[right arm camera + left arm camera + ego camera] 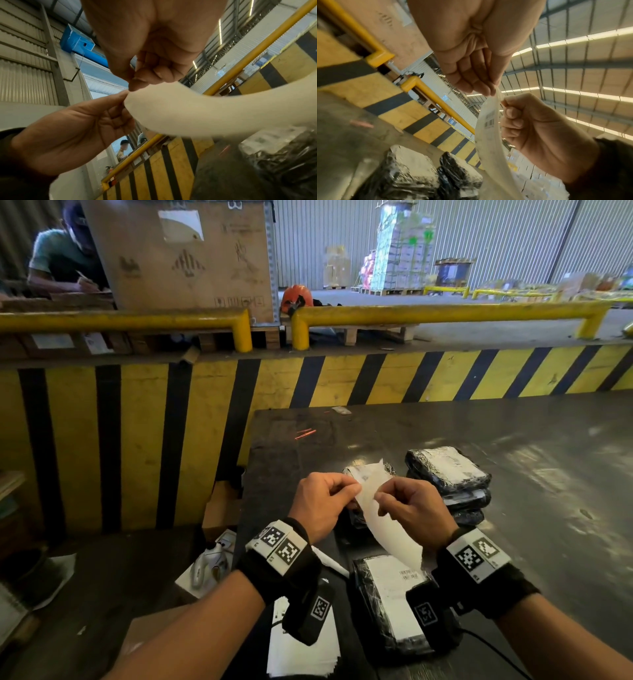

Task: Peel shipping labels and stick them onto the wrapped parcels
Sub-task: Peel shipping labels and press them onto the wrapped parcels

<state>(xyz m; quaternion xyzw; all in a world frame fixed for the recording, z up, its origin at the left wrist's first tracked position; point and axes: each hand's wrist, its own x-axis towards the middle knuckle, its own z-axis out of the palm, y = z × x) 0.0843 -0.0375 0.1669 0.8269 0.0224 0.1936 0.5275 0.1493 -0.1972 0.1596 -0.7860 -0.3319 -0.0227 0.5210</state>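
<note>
Head view — dark worktable (513, 440), striped barrier (137, 440) behind.

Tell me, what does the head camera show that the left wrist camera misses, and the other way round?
Only the head view shows the backs of both wrists with their black bands, the loose label sheets at the table's near edge, an already labelled parcel close by, and an orange helmet beyond the yellow rail. Only the left wrist view shows the barcode print on the label and the roof lights overhead. Both show the left hand and right hand pinching the label's top end, above black wrapped parcels.
</note>
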